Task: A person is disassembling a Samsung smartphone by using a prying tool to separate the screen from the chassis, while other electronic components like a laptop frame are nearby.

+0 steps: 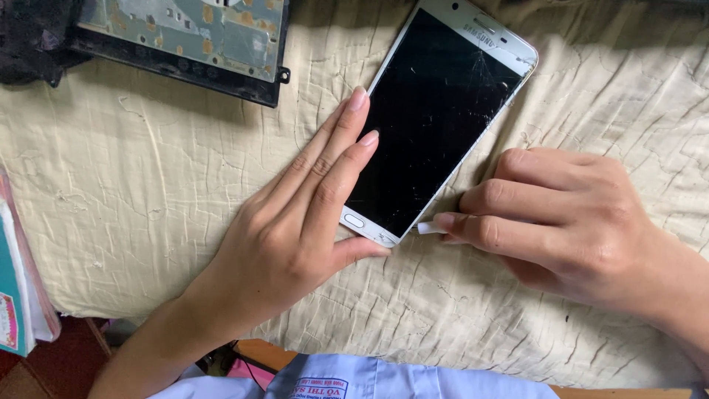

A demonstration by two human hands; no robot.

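Note:
A white smartphone (pixel 436 111) with a cracked black screen lies face up on a cream quilted cloth (pixel 133 192). My left hand (pixel 295 222) rests flat against the phone's left edge, its fingers stretched along the side and its thumb at the bottom corner. My right hand (pixel 554 222) is curled beside the phone's lower right edge. It pinches a small white flat pick (pixel 428 227), whose tip touches the phone's bottom right corner.
A dark device panel with exposed circuit parts (pixel 192 37) lies at the top left of the cloth. A black fabric item (pixel 33 37) sits in the top left corner. Books or booklets (pixel 18 295) stand at the left edge. A light blue shirt (pixel 369 380) shows at the bottom.

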